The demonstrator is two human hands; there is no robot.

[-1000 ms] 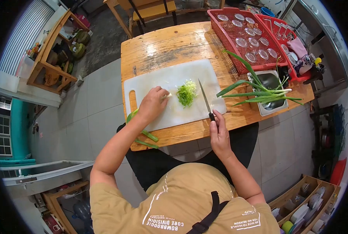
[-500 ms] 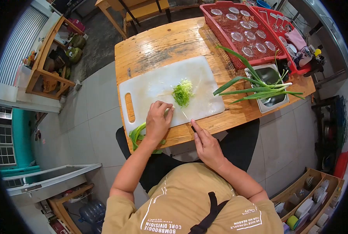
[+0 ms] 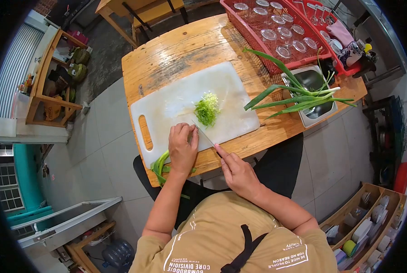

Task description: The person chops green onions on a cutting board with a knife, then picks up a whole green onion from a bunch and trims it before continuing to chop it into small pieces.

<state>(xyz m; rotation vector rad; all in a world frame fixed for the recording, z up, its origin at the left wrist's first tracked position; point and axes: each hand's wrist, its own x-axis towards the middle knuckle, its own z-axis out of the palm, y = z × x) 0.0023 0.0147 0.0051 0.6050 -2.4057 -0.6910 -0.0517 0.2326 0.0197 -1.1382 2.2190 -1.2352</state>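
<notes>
My left hand (image 3: pixel 184 148) is closed around green onions (image 3: pixel 159 166), pressing them onto the white cutting board (image 3: pixel 160 107). Their leafy ends trail past the board's near left corner, and the stretch under my palm is hidden. In my right hand (image 3: pixel 240 170) is a knife (image 3: pixel 205 133), gripped by its dark handle. Its blade slants up and left, the tip close to my left fingertips. Just beyond the blade lies a small heap of chopped green onion (image 3: pixel 207 110), pale at the far side and greener at the near side.
Whole green onions (image 3: pixel 299 98) lie across a metal container (image 3: pixel 309 121) at the table's right. Behind it stands a red basket (image 3: pixel 251 45) of upturned glasses, with a second red basket (image 3: pixel 350 69) beside it. The wooden table (image 3: pixel 167 57) ends close to my body.
The knife blade has come leftward, nearer my left fingertips, and more of it shows. My view has turned slightly. Both hands keep their hold.
</notes>
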